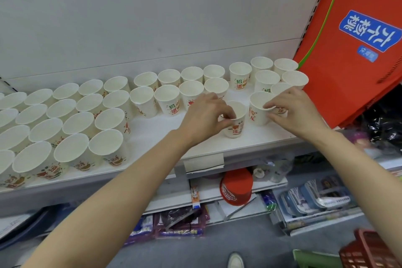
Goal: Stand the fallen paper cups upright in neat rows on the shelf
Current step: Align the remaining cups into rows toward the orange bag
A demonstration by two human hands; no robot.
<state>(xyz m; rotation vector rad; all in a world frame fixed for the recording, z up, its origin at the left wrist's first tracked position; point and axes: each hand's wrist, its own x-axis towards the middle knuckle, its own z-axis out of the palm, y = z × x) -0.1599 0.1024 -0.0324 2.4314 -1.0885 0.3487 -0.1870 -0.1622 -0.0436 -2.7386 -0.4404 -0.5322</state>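
A paper cup (236, 123) stands upright, mouth up, near the front of the white shelf (156, 128), apart from the rows. The left hand (205, 113) pinches its rim with curled fingers. Just right, a second cup (258, 109) stands upright too, the right hand (292, 109) pinching its rim beside the orange bag (348, 61).

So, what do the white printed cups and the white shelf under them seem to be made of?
White printed cups: probably paper, matte, with thin rolled rims and printed sides. White shelf: likely painted metal; smooth, slightly glossy, thin front edge. It could also be laminate.
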